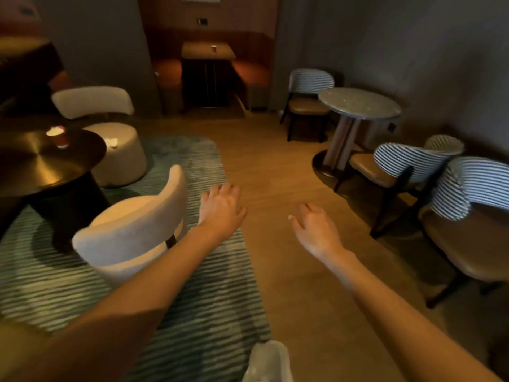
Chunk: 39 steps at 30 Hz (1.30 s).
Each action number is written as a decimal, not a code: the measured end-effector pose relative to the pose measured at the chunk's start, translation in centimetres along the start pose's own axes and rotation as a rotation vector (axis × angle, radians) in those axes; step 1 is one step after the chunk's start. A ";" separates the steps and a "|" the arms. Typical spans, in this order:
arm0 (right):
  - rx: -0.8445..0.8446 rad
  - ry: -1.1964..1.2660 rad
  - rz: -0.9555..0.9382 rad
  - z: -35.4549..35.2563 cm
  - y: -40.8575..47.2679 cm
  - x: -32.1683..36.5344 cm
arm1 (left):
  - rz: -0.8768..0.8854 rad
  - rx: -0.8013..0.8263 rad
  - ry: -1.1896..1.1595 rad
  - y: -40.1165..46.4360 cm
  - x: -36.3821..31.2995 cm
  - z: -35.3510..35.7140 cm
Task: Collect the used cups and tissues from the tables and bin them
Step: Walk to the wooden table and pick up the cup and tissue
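Note:
A red paper cup (61, 138) with something white in its mouth stands on the round brass-topped table (33, 166) at the left. A crumpled white tissue (111, 142) lies on the cream pouf chair (121, 155) beside that table. Another small cup (213, 48) stands on the booth table (208, 51) far ahead. My left hand (220, 208) and my right hand (314, 227) reach forward over the floor, fingers relaxed, holding nothing.
A cream chair (132, 230) stands just left of my left arm on a striped green rug (209, 312). A round marble table (358, 103) with several striped chairs (413, 164) fills the right side. A wooden floor aisle runs ahead between them. A pale shoe (268, 362) shows below.

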State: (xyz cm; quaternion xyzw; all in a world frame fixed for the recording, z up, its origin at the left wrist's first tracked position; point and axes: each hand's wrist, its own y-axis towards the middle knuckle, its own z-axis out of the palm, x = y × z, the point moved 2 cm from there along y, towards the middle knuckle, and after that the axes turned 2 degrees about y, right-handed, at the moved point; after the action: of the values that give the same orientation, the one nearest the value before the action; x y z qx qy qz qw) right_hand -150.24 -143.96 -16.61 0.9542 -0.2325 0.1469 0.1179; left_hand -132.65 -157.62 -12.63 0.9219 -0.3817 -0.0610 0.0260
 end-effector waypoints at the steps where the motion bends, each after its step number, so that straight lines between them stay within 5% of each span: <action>1: -0.020 0.024 -0.005 -0.2 3.5 -0.2 | -0.012 -0.015 0.005 3.2 0.5 -0.5; 9: -0.070 0.066 -0.076 -1.6 27.7 -0.1 | -0.092 -0.034 0.042 24.1 6.6 -2.1; 25: 0.006 0.071 -0.149 7.6 70.7 1.6 | -0.172 0.041 0.050 62.2 24.1 3.5; 39: 0.098 0.073 -0.199 15.9 109.6 -9.0 | -0.218 0.128 0.092 101.2 28.7 10.7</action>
State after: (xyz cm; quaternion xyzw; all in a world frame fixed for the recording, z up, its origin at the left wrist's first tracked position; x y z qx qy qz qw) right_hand -206.75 -239.65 -17.21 0.9712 -0.1247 0.1805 0.0934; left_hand -184.86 -249.45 -16.27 0.9595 -0.2808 0.0035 -0.0220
